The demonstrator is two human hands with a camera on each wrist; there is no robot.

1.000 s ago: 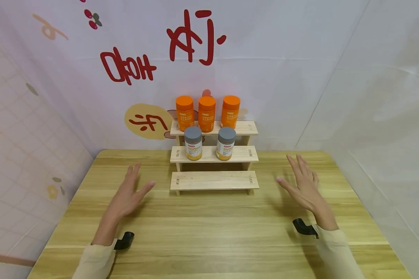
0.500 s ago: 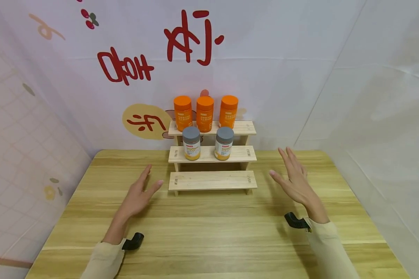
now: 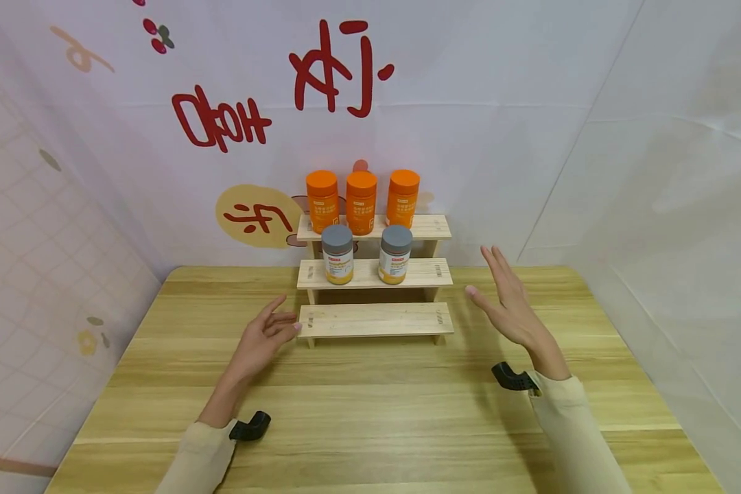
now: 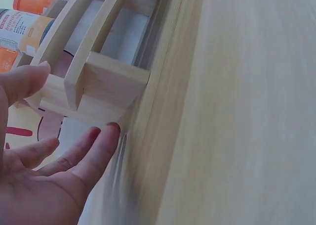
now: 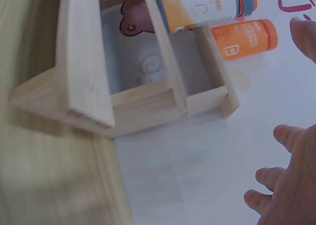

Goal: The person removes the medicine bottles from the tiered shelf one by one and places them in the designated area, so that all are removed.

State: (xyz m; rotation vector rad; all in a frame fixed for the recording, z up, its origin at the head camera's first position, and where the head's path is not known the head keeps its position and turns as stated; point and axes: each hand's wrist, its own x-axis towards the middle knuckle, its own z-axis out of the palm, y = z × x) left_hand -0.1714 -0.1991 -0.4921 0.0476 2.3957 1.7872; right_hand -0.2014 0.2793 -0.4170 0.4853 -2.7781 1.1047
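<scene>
A three-step wooden rack [image 3: 377, 320] stands near the back of the table. Three orange bottles [image 3: 361, 206] line its top step, and two grey-capped bottles [image 3: 338, 264] are on the middle one; its lowest step bears nothing. My left hand [image 3: 261, 346] is beside the rack's lower left end, fingers loosely bent, holding nothing; whether the thumb touches the step, I cannot tell. In the left wrist view the fingers [image 4: 101, 151] are spread near the rack's side. Apart from the rack's right side, my right hand [image 3: 511, 312] is raised with fingers extended and holds nothing.
The wooden table [image 3: 370, 418] extends in front of the rack. Behind it hangs a white cloth backdrop [image 3: 481, 151] with red characters, and cloth walls rise at both sides. Each sleeve cuff has a black wrist device [image 3: 251, 427] on it.
My left hand has moved right, up to the rack's left end, its fingers bending more. My right hand has moved left and farther up the view, closer to the rack. The bottles stay in place.
</scene>
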